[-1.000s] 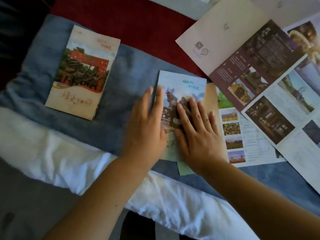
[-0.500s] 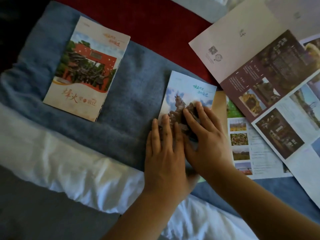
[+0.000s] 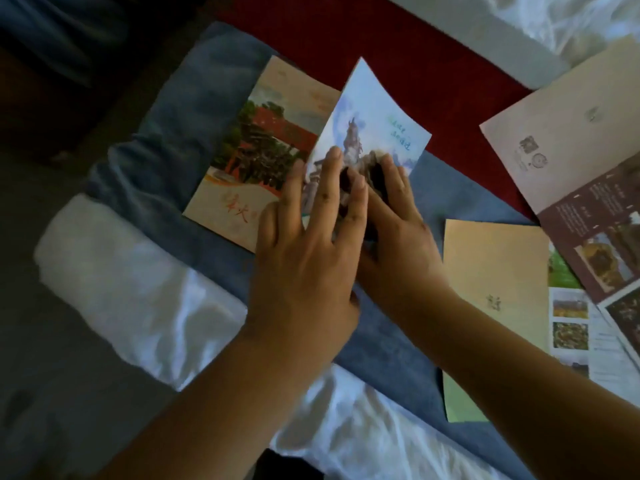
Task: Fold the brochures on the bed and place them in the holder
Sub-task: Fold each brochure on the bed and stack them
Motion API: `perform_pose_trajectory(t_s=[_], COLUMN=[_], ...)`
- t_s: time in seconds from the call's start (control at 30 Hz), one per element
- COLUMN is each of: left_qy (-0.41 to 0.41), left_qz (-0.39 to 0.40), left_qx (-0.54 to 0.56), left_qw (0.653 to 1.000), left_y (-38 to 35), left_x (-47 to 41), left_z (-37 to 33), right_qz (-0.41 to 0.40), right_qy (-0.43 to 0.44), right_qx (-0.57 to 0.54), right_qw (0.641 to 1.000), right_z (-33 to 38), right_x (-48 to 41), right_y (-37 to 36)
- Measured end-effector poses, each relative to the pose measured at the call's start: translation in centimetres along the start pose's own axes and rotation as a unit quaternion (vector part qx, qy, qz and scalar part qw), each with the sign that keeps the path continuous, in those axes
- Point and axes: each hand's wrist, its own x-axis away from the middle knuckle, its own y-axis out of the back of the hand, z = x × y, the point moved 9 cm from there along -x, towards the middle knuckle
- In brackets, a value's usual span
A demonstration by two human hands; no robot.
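Observation:
A folded blue brochure [image 3: 377,123] with a statue picture sits tilted, its far corner curled up, partly over a folded red brochure [image 3: 263,147] on the blue towel [image 3: 194,116]. My left hand [image 3: 308,244] lies on the blue brochure with fingers straight and spread. My right hand [image 3: 394,209] holds the brochure's right side, fingers on top and thumb hidden under my left hand. No holder is in view.
A tan folded brochure [image 3: 491,271] lies to the right on the towel. Large unfolded brochures [image 3: 571,140] overlap at the far right. White bedding [image 3: 114,271] runs along the near side, a red blanket [image 3: 381,36] behind.
The blue brochure has moved left off the tan brochure and now overlaps the red one. Both hands travelled left with it.

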Motion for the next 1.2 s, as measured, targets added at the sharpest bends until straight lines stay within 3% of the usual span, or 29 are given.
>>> perform_pose_trajectory(t_s=[0.4, 0.67, 0.9, 1.2], left_qy=[0.008, 0.012, 0.053, 0.080], left_qz=[0.007, 0.081, 0.067, 0.077], left_qx=[0.028, 0.040, 0.070, 0.106], left_qw=[1.000, 0.996, 0.994, 0.988], left_y=[0.4, -2.0, -2.7, -3.9], left_x=[-1.8, -2.0, -2.0, -2.5], left_z=[9.6, 11.7, 12.4, 12.3], right_qz=[0.015, -0.021, 0.083, 0.146], right_qy=[0.059, 0.067, 0.050, 0.017], right_qx=[0.044, 0.098, 0.183, 0.279], right_qw=[0.997, 0.993, 0.978, 0.949], right_z=[5.4, 6.3, 7.3, 7.1], right_x=[-4.6, -7.3, -10.6, -11.4], right_y=[-4.0, -1.4, -2.3, -4.4])
